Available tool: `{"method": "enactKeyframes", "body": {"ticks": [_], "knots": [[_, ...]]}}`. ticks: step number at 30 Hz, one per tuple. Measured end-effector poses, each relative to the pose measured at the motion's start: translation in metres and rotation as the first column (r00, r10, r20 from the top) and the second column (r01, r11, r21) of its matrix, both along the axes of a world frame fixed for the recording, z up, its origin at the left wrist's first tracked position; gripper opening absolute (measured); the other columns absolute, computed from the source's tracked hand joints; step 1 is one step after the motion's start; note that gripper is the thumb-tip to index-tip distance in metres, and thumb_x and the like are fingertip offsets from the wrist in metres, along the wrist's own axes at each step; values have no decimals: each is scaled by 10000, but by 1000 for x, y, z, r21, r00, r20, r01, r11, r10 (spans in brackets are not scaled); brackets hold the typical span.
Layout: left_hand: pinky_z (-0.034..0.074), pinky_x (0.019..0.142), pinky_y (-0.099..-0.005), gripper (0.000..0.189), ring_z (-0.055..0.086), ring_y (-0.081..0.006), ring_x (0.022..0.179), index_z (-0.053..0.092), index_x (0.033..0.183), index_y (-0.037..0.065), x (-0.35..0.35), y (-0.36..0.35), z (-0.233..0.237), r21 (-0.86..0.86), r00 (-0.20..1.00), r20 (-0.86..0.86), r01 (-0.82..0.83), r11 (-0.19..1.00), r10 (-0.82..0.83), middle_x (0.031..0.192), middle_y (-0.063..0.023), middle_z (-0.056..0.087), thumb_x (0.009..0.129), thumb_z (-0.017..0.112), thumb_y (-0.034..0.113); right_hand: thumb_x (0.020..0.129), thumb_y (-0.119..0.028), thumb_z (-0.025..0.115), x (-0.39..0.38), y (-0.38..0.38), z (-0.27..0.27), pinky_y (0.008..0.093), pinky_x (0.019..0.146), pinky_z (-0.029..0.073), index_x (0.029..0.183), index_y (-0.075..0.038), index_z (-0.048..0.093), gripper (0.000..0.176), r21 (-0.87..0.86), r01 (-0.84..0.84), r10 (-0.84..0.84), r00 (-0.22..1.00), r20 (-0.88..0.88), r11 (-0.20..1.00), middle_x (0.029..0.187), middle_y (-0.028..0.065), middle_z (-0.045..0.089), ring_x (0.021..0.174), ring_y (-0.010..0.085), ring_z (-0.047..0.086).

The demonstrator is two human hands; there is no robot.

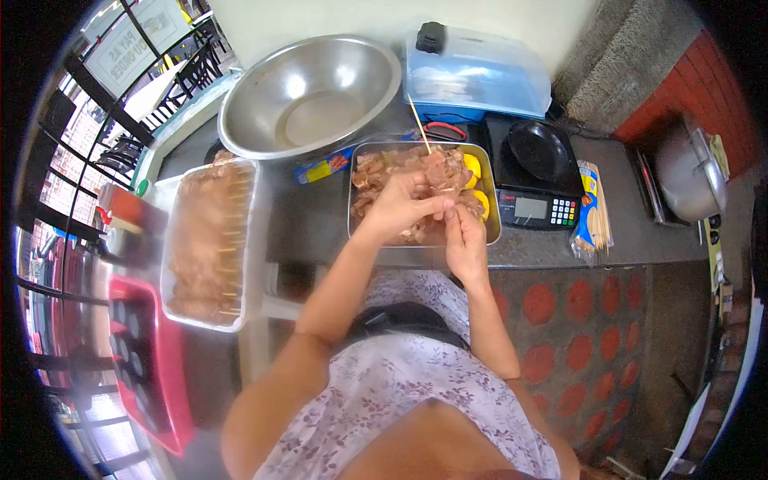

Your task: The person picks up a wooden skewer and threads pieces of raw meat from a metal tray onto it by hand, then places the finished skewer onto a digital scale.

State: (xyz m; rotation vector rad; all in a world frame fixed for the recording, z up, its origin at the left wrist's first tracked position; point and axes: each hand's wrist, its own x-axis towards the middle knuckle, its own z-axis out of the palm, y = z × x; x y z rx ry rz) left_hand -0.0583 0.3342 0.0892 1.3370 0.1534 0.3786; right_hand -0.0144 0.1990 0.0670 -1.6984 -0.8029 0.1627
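- Your left hand (400, 206) is over the middle of the metal tray (494, 210). Its fingers are clenched around a wooden skewer (418, 120) and the meat threaded on it.
- The bare end of the skewer sticks out past your knuckles toward 11 o'clock and ends over the far rim of the tray.
- Your right hand (466, 244) comes in from 5 o'clock, just beside the left. Its fingertips are pinched on the meat (376, 172) where the two hands meet, but blur hides the exact grip.
- The tray sits straight ahead of you on the counter and is filled with raw meat. A few yellow pieces (474, 166) lie along its 3 o'clock side.
- At 11 o'clock from the tray a large steel bowl (264, 120) stands tilted, with a blue box (324, 168) lying between the two.
- At 12 to 1 o'clock is a clear lidded container (480, 76) on a blue base.
- At 3 o'clock, touching the tray's edge, is a scale (534, 210) with a black dish (538, 150) on it. Just beyond the scale lies a packet of skewers (594, 210).
- At 9 o'clock a clear tray (250, 264) holds rows of loaded skewers (210, 240), with a red tray (160, 376) at 8 o'clock.
- Far out at 3 o'clock sits a lidded pot (690, 180).
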Motion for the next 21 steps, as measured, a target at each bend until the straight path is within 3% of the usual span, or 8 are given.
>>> {"method": "enactKeyframes", "body": {"ticks": [2,4,5,8,14,16,17,21], "knots": [[446,564,-217,85,553,-79,606,642,848,0,-1,0,-2,13,999,19,-36,999,35,717,-16,619,800,686,55,978,-194,445,-1,0,0,284,699,443,853,11,582,276,-46,-14,12,998,-62,999,777,81,623,732,155,562],[479,818,-258,327,581,-106,924,610,1086,-17,-3,11,-9,121,1000,-2,22,992,-22,1018,-45,639,770,683,24,977,-189,447,-1,1,-7,285,697,444,855,11,581,270,-37,-7,6,1000,-27,999,776,82,623,731,154,563],[479,818,-258,327,581,-106,924,610,1086,-17,-1,12,-12,123,1000,-2,27,992,-27,1018,-45,639,770,683,24,977,-184,449,0,2,-9,286,696,444,857,12,580,265,-31,-5,5,1000,12,1000,776,83,624,730,153,565],[482,794,-257,315,589,-108,884,611,1073,-19,-3,11,-10,-18,997,21,70,997,-70,993,-34,643,769,684,25,977,-171,444,-1,1,-5,287,697,445,861,12,580,256,-29,0,0,1000,11,1000,770,88,622,731,155,569],[476,649,-252,190,580,-101,688,614,974,-2,-6,11,7,213,993,-114,52,976,-28,787,-22,635,797,669,42,973,-156,438,-2,1,2,290,704,442,858,9,580,246,-20,-48,47,999,-21,999,771,85,619,737,162,569],[461,587,-248,114,568,-101,626,612,911,6,-2,8,-3,124,997,-69,-11,992,20,724,-30,620,830,656,73,968,-148,433,-1,2,2,295,715,437,858,5,585,243,-37,-41,41,999,-1,998,773,80,616,750,168,569],[461,587,-248,114,568,-101,626,612,911,6,-2,6,-3,124,997,-70,-32,992,41,724,-30,620,830,656,73,950,-150,449,3,3,-3,365,679,466,923,6,591,212,12,-44,43,995,92,999,800,168,642,731,292,622],[444,512,-229,150,550,-90,531,600,865,6,-3,5,-6,-103,999,-9,-42,994,42,658,-33,603,841,678,131,955,-160,447,2,-2,0,362,690,465,891,9,599,236,-61,-49,53,996,66,997,796,170,639,742,289,622]]}}
